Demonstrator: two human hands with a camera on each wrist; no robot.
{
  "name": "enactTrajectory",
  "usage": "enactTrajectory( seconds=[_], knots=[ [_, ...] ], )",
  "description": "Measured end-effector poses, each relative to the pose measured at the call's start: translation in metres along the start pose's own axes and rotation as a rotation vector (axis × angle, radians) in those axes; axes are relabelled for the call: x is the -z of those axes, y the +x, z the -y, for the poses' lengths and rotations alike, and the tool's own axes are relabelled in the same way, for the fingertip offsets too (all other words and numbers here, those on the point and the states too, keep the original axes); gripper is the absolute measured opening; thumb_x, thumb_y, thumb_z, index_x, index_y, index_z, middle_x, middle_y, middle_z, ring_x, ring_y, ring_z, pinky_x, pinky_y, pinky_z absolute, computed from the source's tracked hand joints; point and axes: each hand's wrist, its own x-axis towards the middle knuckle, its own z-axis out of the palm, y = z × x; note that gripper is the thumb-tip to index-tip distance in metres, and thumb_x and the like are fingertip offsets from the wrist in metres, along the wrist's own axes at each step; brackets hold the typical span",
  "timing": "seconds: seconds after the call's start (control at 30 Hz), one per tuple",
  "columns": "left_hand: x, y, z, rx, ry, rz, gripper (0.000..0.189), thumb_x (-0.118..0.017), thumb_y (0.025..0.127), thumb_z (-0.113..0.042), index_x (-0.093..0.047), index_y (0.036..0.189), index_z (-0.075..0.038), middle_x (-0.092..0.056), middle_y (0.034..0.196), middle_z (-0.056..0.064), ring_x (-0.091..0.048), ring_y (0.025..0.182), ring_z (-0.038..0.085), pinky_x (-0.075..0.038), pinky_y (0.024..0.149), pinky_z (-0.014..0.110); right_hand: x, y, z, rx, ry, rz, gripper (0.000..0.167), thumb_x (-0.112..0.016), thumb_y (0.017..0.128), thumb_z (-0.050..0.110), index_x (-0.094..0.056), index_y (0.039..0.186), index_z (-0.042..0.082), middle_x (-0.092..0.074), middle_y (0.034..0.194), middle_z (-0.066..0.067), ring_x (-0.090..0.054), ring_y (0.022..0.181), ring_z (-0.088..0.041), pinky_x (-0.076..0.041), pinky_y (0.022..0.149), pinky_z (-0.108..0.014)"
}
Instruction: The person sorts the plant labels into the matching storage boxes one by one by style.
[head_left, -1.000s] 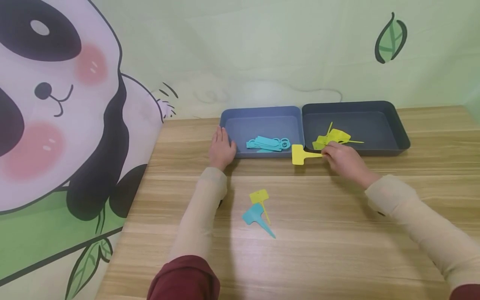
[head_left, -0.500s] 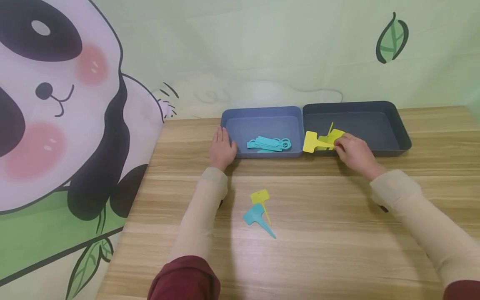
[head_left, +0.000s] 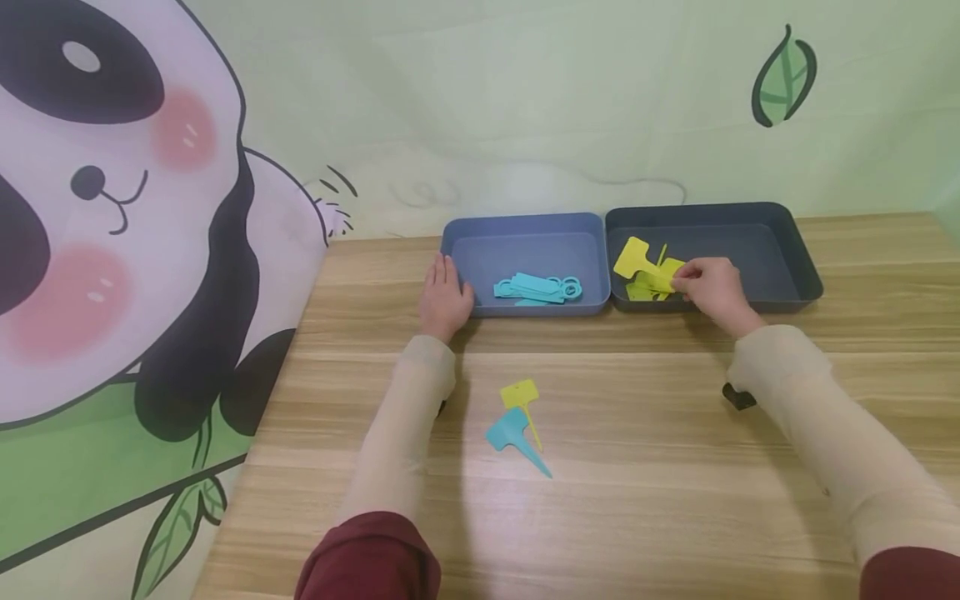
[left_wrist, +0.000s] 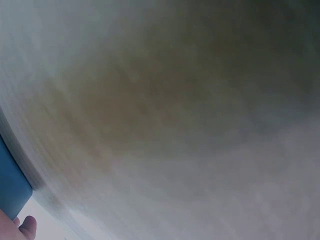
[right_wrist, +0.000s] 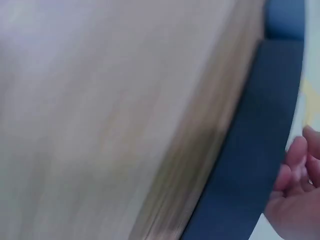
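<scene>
My right hand (head_left: 716, 290) pinches the narrow stem of a yellow T-shaped plant label (head_left: 632, 257) over the dark tray (head_left: 780, 250). Beneath it several yellow plant labels (head_left: 641, 290) lie in that tray's left part. My left hand (head_left: 444, 300) rests with straight fingers against the left side of the blue tray (head_left: 517, 236). A small pile of turquoise labels (head_left: 536, 287), some with ring ends, lies inside the blue tray. In the right wrist view, the right hand's curled fingers (right_wrist: 297, 155) show just beyond the dark tray's wall.
On the wooden table (head_left: 637, 467), in front of the trays, a turquoise T-shaped label (head_left: 510, 429) overlaps the stem of a yellow label (head_left: 519, 392). The two trays stand side by side against a cloth backdrop (head_left: 525, 100) with a panda print.
My right hand has carried the yellow plant label from the front rims up and over the dark tray, turning its head upward. The left hand has stayed in place.
</scene>
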Motion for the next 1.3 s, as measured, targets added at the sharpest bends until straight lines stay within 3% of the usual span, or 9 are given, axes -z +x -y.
enactTrajectory(
  seconds=[0.17,0.27,0.4,0.67,1.03,1.3],
  knots=[
    [0.0,0.0,0.0,0.0,-0.005,-0.005,0.063,-0.029,0.092,-0.032,-0.01,0.141,0.001,-0.004,0.149,0.015,-0.01,0.137,0.027,-0.01,0.112,0.031,0.01,0.009,0.0,-0.159,0.16,0.123,0.03,-0.054,0.086,0.016,-0.055,0.103,-0.008,-0.055,0.081,-0.002,-0.055,0.064,-0.012,-0.044,0.068,-0.033],
    [0.0,0.0,0.0,0.001,-0.011,-0.014,0.062,-0.03,0.092,-0.032,-0.012,0.141,0.002,-0.005,0.149,0.015,-0.012,0.137,0.027,-0.011,0.112,0.031,0.012,0.013,0.002,-0.199,0.173,0.182,0.032,-0.053,0.087,0.015,-0.053,0.108,-0.009,-0.055,0.081,0.0,-0.054,0.065,-0.009,-0.044,0.075,-0.036],
    [0.0,0.0,0.0,0.003,-0.011,-0.012,0.062,-0.03,0.091,-0.032,-0.012,0.141,0.001,-0.005,0.149,0.015,-0.012,0.136,0.027,-0.011,0.112,0.031,0.013,0.016,0.005,-0.23,0.161,0.215,0.033,-0.051,0.087,0.013,-0.053,0.112,-0.009,-0.058,0.081,0.0,-0.055,0.066,-0.008,-0.045,0.074,-0.034],
    [-0.002,0.001,0.001,0.012,-0.029,-0.018,0.062,-0.03,0.091,-0.032,-0.013,0.141,0.001,-0.005,0.149,0.013,-0.012,0.137,0.027,-0.012,0.112,0.031,0.011,0.024,0.002,-0.295,0.236,0.201,0.032,-0.051,0.086,0.005,-0.049,0.113,-0.013,-0.055,0.062,0.009,-0.055,0.055,-0.004,-0.048,0.062,-0.027],
    [-0.001,0.0,-0.001,0.018,-0.028,-0.003,0.061,-0.03,0.091,-0.033,-0.014,0.141,0.0,-0.005,0.149,0.013,-0.012,0.137,0.027,-0.012,0.112,0.032,0.01,0.028,-0.002,-0.354,0.343,0.133,0.029,-0.052,0.081,-0.002,-0.047,0.107,-0.015,-0.054,0.056,0.004,-0.054,0.047,-0.004,-0.048,0.049,-0.021],
    [0.0,-0.001,0.0,0.018,-0.025,-0.005,0.061,-0.029,0.091,-0.032,-0.014,0.141,0.0,-0.005,0.149,0.013,-0.012,0.137,0.027,-0.012,0.112,0.032,0.013,0.026,-0.006,-0.358,0.442,0.133,0.039,-0.047,0.085,0.0,-0.04,0.119,-0.017,-0.057,0.06,0.005,-0.06,0.053,-0.003,-0.052,0.055,-0.018]
  ],
)
